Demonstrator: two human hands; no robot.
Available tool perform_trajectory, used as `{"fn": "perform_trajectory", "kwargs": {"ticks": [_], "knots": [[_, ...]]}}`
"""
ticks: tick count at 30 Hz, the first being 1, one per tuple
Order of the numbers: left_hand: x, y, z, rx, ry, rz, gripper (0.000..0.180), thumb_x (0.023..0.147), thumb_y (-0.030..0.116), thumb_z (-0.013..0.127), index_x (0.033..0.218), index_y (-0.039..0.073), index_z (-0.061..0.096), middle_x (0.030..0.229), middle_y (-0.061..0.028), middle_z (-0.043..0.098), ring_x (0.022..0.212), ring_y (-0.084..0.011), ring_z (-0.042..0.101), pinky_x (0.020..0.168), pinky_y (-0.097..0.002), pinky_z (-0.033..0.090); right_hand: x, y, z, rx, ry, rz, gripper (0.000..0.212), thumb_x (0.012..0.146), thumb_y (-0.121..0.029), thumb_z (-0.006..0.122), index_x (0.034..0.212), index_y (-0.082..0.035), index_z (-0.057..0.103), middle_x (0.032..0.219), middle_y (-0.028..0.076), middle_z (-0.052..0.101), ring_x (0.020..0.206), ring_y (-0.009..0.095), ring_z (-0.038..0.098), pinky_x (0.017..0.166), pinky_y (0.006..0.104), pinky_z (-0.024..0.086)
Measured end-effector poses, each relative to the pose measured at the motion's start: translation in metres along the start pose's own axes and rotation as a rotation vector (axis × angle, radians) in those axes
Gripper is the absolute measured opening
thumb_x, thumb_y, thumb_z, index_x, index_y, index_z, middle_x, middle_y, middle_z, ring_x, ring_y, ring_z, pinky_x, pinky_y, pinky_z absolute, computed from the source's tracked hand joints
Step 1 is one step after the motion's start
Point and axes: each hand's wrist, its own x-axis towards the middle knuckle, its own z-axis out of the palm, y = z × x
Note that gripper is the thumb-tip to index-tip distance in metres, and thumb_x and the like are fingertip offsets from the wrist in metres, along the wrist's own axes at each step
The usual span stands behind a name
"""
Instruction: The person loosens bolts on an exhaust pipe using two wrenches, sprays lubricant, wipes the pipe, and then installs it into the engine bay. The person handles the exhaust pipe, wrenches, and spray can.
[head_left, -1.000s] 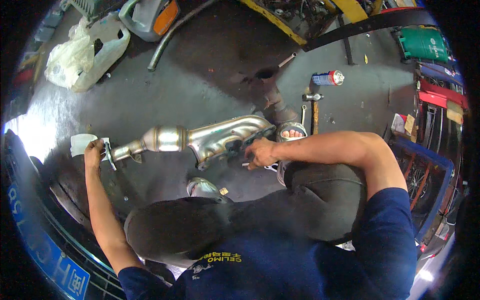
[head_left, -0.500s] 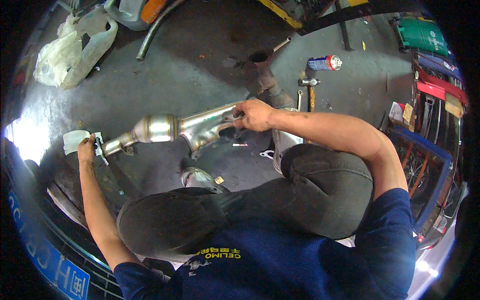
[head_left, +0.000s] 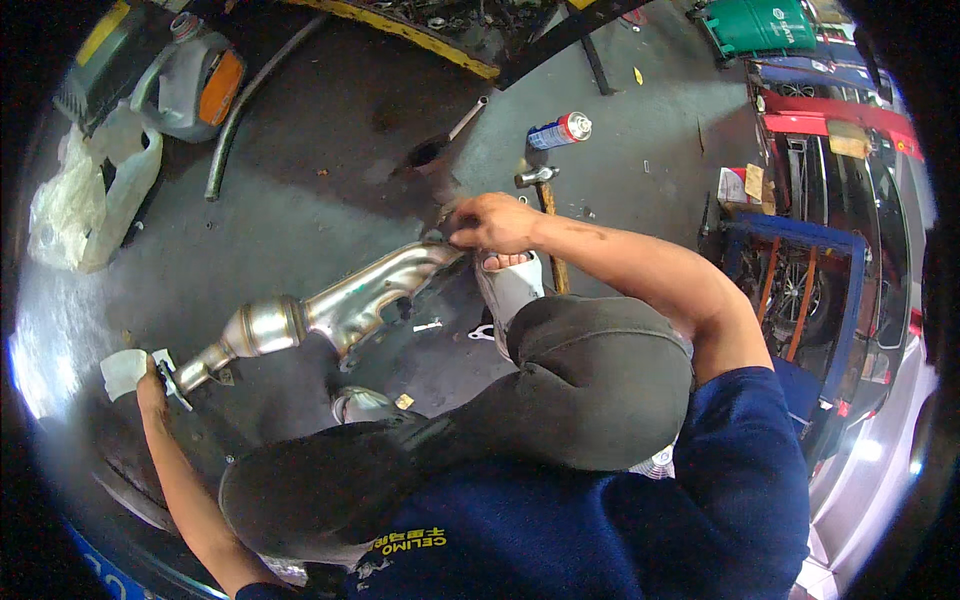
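Observation:
A shiny metal catalytic converter (head_left: 268, 325) with a branched manifold section lies slantwise in front of my knees. My left hand (head_left: 153, 388) is closed at the flange of its narrow pipe end, beside a white sheet (head_left: 125, 372). At the manifold's other end my right hand (head_left: 495, 222) has its fingers curled down, the fingertips at the end of the metal. What lies under that palm is hidden. Just beyond, a dark rusty exhaust part (head_left: 430, 150) stands partly covered by the hand. A hammer (head_left: 547, 200) lies right of the hand.
A spray can (head_left: 560, 131) lies past the hammer. At the far left are a plastic bag (head_left: 95, 195), a grey jug (head_left: 190, 85) and a curved hose (head_left: 245, 110). A metal gasket (head_left: 482, 331) lies near my right foot. A blue frame (head_left: 855, 290) stands at right.
My right hand has shifted away from me and to the right along the manifold's end. The converter looks slightly turned. My left hand stays at the pipe end; the whole view has swung.

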Motion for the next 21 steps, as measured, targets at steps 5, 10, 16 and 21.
{"fn": "perform_trajectory", "kwargs": {"ticks": [5,10,16,21], "knots": [[0.024,-0.024,-0.004,-0.088,0.045,0.014,0.059,0.101,0.058,0.059,0.103,0.001,0.071,0.088,-0.0032,0.061,0.077,-0.0161,0.051,0.069,-0.0334,0.04,-0.028,0.103,0.002,0.078,0.236,0.335,0.039,0.09,-0.035,0.073,0.113,-0.003,0.073,0.106,0.017,0.075,0.1,0.033,0.071,0.089,0.043,0.054],[0.014,-0.029,-0.006,-0.038,0.112,-0.01,0.068,0.099,0.059,0.062,0.123,-0.005,0.069,0.106,-0.0084,0.067,0.09,-0.0207,0.058,0.081,-0.035,0.046,-0.003,0.165,-0.002,0.121,0.34,0.478,0.041,0.091,-0.031,0.072,0.117,0.0,0.071,0.108,0.023,0.074,0.105,0.037,0.071,0.091,0.0447,0.054],[-0.039,0.03,0.006,0.341,0.228,0.035,0.072,0.102,0.059,0.053,0.121,-0.009,0.067,0.116,-0.0233,0.071,0.105,-0.035,0.066,0.093,-0.0428,0.048,0.076,0.166,-0.035,-0.28,0.3,0.247,0.05,0.089,-0.022,0.073,0.132,-0.002,0.059,0.124,0.021,0.066,0.116,0.041,0.063,0.099,0.0455,0.051],[-0.153,0.118,0.049,0.474,0.455,0.142,0.059,0.103,0.046,0.057,0.135,-0.003,0.06,0.122,-0.0271,0.07,0.113,-0.0396,0.068,0.096,-0.0441,0.05,0.139,0.178,-0.038,-0.585,0.288,-0.054,0.058,0.088,-0.011,0.068,0.143,-0.006,0.051,0.147,0.017,0.052,0.137,0.035,0.049,0.109,0.047,0.045]]}}
